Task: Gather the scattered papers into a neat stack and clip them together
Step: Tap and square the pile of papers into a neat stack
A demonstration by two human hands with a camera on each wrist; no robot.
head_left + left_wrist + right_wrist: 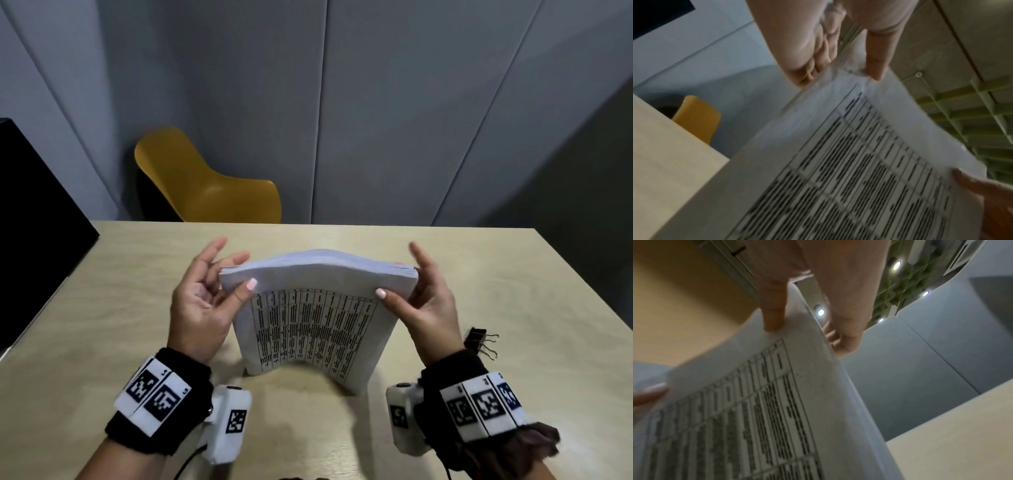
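Note:
A thick stack of white papers with a printed table on its front sheet stands on edge on the beige table, bowed towards me. My left hand holds its upper left corner, thumb on the front sheet and fingers behind. My right hand holds the upper right corner the same way. The left wrist view shows the stack of papers pinched by my left hand. The right wrist view shows the papers under my right hand's thumb. A black binder clip lies on the table beside my right wrist.
A yellow chair stands behind the table's far edge. A black object sits at the left edge of the table. Grey wall panels close off the back.

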